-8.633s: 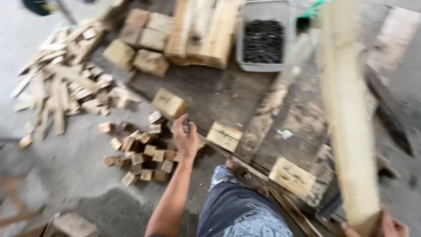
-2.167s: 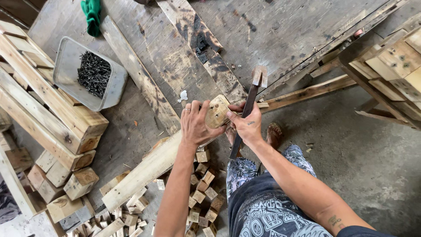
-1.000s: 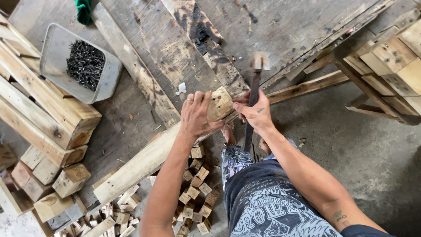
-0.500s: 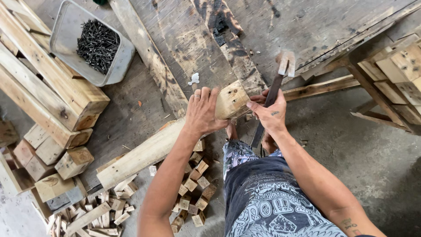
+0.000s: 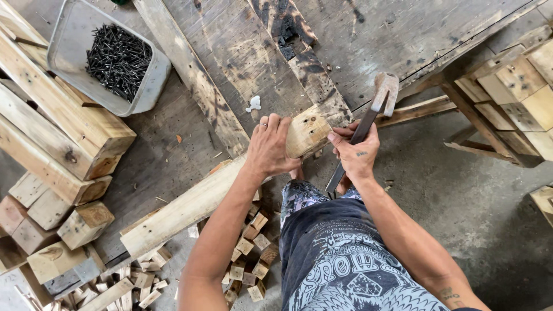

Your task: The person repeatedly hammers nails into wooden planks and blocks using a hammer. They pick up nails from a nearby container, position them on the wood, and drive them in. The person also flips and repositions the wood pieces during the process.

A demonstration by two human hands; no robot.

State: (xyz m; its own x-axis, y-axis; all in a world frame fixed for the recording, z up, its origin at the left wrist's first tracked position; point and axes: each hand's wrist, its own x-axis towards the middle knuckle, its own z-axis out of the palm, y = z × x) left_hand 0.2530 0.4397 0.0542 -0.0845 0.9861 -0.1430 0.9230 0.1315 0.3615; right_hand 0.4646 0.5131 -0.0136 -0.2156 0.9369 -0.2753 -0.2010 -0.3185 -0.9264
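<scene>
My left hand [image 5: 269, 145] presses down on the near end of a long pale wooden beam [image 5: 190, 204] that lies across the dark work boards. My right hand [image 5: 356, 154] grips the dark handle of a claw hammer [image 5: 381, 95], its metal head pointing up and away. The thumb of that hand touches the beam's cut end [image 5: 309, 129], which shows small nail marks. My patterned trousers fill the bottom of the view.
A grey tray of dark nails [image 5: 109, 55] sits at the upper left. Stacked timbers [image 5: 55, 129] and wood blocks [image 5: 80, 222] lie left. Several small offcuts [image 5: 247, 259] litter the floor by my leg. A pallet frame with blocks [image 5: 515, 95] stands right.
The view has shifted slightly, so the tray and beam sit a little lower and to the right. Both hands keep their hold on the beam end and the hammer.
</scene>
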